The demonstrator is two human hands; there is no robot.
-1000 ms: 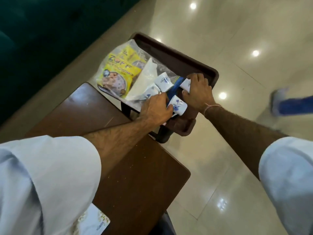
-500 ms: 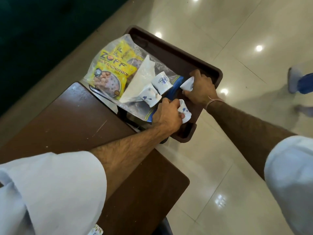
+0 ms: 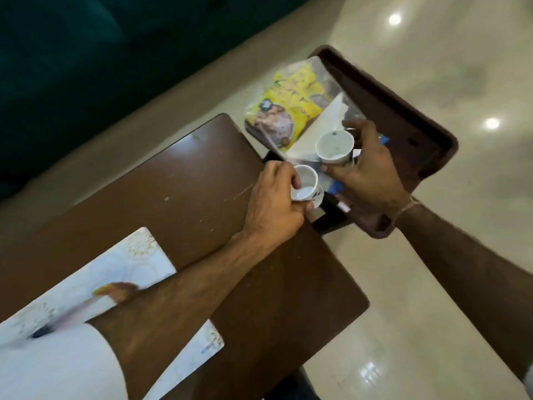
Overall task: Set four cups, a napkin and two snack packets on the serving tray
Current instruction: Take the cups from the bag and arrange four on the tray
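Observation:
The dark brown serving tray (image 3: 403, 111) sits past the table's far corner. On it lie a yellow snack packet (image 3: 288, 105), a white napkin (image 3: 326, 119) and a blue packet (image 3: 336, 186), mostly hidden. My left hand (image 3: 274, 206) grips a small white cup (image 3: 304, 183) with blue markings, mouth up, at the tray's near edge. My right hand (image 3: 366, 168) holds a second white cup (image 3: 334, 147), mouth up, above the tray. Any other cups are hidden behind my hands.
A brown wooden table (image 3: 187, 212) fills the middle, with a white patterned mat (image 3: 95, 281) on its near part. Glossy pale floor tiles (image 3: 432, 284) lie to the right. A dark green sofa (image 3: 86, 53) runs along the upper left.
Both hands have lifted a cup off the tray and turned it mouth up. The view has swung, showing the table and the white mat.

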